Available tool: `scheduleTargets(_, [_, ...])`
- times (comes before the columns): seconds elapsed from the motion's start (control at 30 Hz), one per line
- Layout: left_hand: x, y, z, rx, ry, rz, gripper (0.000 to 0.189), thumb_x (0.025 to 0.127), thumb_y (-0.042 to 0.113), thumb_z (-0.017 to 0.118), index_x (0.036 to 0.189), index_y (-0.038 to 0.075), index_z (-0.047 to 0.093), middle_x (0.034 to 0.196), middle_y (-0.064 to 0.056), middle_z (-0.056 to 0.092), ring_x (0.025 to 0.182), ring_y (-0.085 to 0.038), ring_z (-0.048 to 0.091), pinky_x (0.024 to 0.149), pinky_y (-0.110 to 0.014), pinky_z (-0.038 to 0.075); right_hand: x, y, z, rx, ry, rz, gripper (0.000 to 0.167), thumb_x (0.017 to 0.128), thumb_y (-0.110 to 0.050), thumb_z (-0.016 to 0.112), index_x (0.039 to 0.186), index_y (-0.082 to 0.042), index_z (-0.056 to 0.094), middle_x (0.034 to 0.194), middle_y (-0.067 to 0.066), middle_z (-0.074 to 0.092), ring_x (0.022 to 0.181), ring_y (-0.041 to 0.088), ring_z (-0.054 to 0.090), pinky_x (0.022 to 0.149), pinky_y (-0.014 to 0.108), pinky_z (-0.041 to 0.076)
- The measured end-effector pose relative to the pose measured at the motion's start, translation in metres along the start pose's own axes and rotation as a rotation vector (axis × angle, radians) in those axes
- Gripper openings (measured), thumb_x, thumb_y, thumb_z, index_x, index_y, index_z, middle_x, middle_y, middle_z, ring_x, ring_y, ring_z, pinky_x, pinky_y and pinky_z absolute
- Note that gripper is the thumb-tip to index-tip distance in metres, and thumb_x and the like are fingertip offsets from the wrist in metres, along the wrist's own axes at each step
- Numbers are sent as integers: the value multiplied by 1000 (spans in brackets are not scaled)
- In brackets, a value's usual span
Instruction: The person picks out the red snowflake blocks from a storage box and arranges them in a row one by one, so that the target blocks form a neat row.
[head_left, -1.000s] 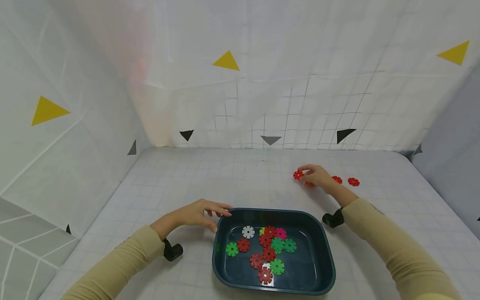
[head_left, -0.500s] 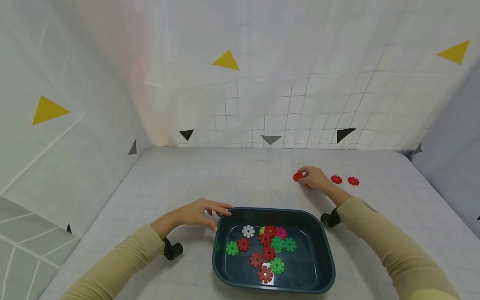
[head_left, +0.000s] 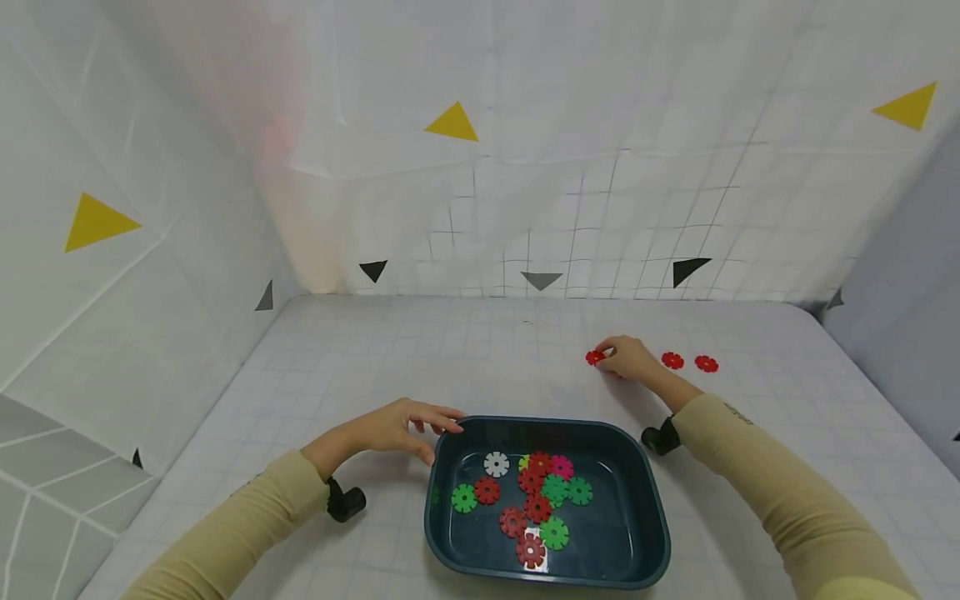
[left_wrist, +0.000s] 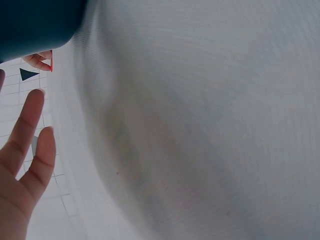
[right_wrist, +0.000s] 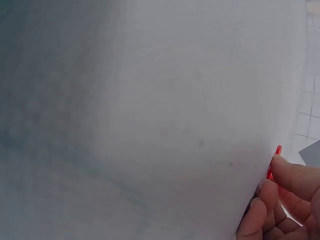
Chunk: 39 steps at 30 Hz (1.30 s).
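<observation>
My right hand (head_left: 628, 360) pinches a red notched plastic disc (head_left: 594, 357) between thumb and fingers, low over the table's far right part. In the right wrist view, only a thin red edge of this disc (right_wrist: 279, 149) shows past the fingers. Two more red discs, one (head_left: 672, 360) and another (head_left: 707, 363), lie flat to the right of that hand. My left hand (head_left: 393, 427) rests at the far left corner of a dark blue plastic basin (head_left: 652, 533), its fingers loosely spread and fingertips at the rim.
Inside the basin lie several notched discs: a white one (head_left: 497, 464), green ones such as this green disc (head_left: 554, 532), a pink one (head_left: 562, 466), and red ones. The white table (head_left: 360, 342) meets a hanging white sheet (head_left: 570, 200) at the back.
My right hand has moved slightly down toward the table with its red disc, which now looks flatter. The neighbouring red disc shows fully beside the hand. My left hand and the basin stay put.
</observation>
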<state>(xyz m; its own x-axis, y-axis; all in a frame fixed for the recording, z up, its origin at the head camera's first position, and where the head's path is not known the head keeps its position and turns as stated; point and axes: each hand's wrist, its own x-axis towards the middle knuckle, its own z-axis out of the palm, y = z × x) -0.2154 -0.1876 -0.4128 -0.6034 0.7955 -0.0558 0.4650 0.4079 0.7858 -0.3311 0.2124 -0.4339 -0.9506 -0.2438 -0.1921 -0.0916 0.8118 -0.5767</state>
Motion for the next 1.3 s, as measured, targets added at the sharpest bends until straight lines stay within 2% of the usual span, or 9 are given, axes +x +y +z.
scheduleTargets(0.2, [0, 0, 0, -19, 0, -7, 55, 76, 35, 71, 125, 13, 58, 139, -5, 45, 102, -14, 51, 82, -41, 41, -1, 1, -1, 4, 2, -2, 38, 88, -14, 58, 120, 4, 52, 99, 21, 55, 64, 17, 51, 58, 24, 45])
scheduleTargets(0.3, [0, 0, 0, -18, 0, -6, 55, 76, 35, 71, 125, 13, 58, 139, -5, 45, 102, -14, 51, 82, -40, 41, -4, -1, -5, 43, 5, 0, 39, 88, -15, 58, 121, 5, 51, 97, 20, 55, 65, 17, 52, 59, 24, 46])
scheduleTargets(0.53, [1, 0, 0, 9, 1, -5, 55, 76, 34, 71, 126, 14, 58, 139, -5, 45, 101, -13, 52, 81, -38, 42, -19, -15, -30, 169, 53, -5, 39, 94, -21, 51, 122, 6, 49, 100, 26, 58, 68, 25, 57, 61, 26, 49])
scheduleTargets(0.7, [0, 1, 0, 2, 2, -16, 55, 76, 35, 71, 125, 14, 58, 139, -5, 45, 101, -14, 52, 81, -39, 42, -35, -40, -51, 184, 101, -68, 39, 94, -25, 51, 121, 4, 51, 96, 22, 60, 70, 24, 58, 65, 29, 50])
scheduleTargets(0.9, [0, 2, 0, 5, 2, -20, 55, 76, 34, 71, 125, 13, 58, 139, -5, 45, 101, -13, 52, 82, -38, 42, -58, -75, -64, 164, 93, -145, 39, 93, -29, 53, 119, 0, 53, 91, 14, 60, 67, 18, 57, 64, 26, 49])
scheduleTargets(1.17, [1, 1, -1, 5, 4, -18, 55, 76, 35, 70, 125, 13, 58, 139, -5, 45, 101, -13, 52, 82, -40, 42, -81, -107, -61, 171, 47, -216, 36, 92, -31, 56, 115, -3, 57, 86, 10, 62, 66, 19, 58, 67, 33, 50])
scheduleTargets(1.3, [1, 1, -1, 4, 5, -10, 55, 76, 35, 70, 125, 13, 58, 139, -6, 45, 102, -14, 52, 82, -39, 42, -90, -120, -52, 177, 6, -271, 35, 91, -28, 58, 114, -2, 57, 83, 7, 63, 65, 19, 58, 65, 30, 50])
